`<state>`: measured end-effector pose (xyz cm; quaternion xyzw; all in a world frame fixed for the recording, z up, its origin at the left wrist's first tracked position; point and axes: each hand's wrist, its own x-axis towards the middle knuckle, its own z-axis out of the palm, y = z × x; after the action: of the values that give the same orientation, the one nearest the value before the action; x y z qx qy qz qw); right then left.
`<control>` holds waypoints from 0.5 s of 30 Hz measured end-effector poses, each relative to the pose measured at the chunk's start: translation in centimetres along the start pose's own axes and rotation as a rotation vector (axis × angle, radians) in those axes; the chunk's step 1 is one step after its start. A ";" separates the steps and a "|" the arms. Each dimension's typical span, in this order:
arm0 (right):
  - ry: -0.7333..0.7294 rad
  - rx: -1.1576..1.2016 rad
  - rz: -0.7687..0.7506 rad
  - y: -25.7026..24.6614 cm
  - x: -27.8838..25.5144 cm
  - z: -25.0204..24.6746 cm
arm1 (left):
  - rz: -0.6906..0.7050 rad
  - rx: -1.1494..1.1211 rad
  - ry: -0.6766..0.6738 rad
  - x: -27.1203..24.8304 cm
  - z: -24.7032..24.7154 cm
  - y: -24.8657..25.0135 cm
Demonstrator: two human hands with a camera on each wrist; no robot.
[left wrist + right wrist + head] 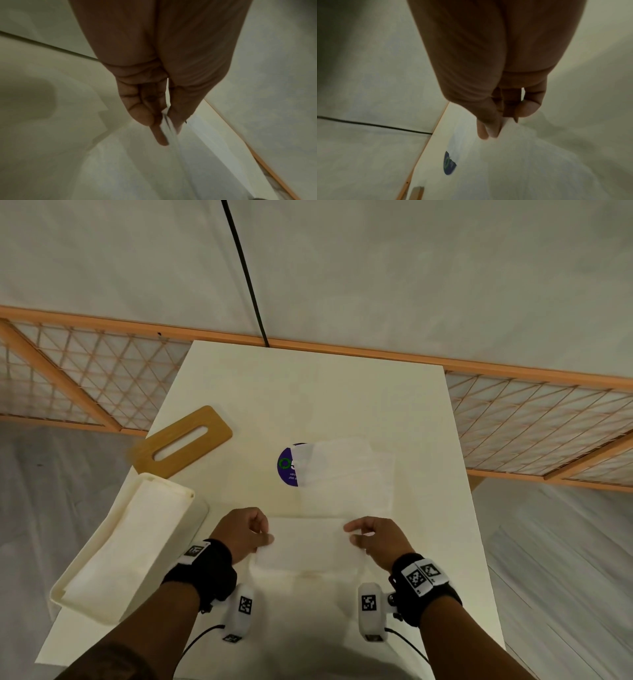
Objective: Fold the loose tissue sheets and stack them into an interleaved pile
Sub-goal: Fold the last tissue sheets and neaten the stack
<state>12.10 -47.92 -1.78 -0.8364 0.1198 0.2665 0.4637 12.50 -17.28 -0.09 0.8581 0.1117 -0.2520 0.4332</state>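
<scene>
A pale cream worktop (pixel 342 392) fills the middle of the head view, its far edge meeting an orange wooden rail (pixel 376 356) that crosses the frame. Below the rail at left and right sit lattice panels (pixel 78 378) — thin orange strips over white. Grey-white sheeting (pixel 411 268) covers the upper frame, with a black cable (pixel 245 272) running down it to the rail. Light is soft and even.
</scene>
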 end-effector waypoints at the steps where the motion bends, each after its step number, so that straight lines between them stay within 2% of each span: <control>1: 0.002 -0.029 0.001 0.1 0.0 0.4 | 0.022 0.046 0.014 0.1 0.2 -0.2; 4: 0.024 -0.093 0.020 0.3 -0.1 1.3 | 0.060 0.179 0.070 0.3 0.4 -0.6; 9: 0.076 -0.202 0.054 -0.5 0.2 1.5 | 0.067 0.357 0.026 0.8 1.3 -1.0; 12: 0.232 -0.315 0.060 -2.3 2.5 -0.1 | 0.043 0.380 0.012 1.1 1.5 -1.2; 15: 0.375 -0.250 0.061 -4.4 6.5 -2.5 | -0.001 0.419 -0.019 1.5 1.3 -0.7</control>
<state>20.26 -47.34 -1.20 -0.9183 0.1953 0.1330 0.3176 13.06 -17.90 -2.02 0.9269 0.0532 -0.2781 0.2463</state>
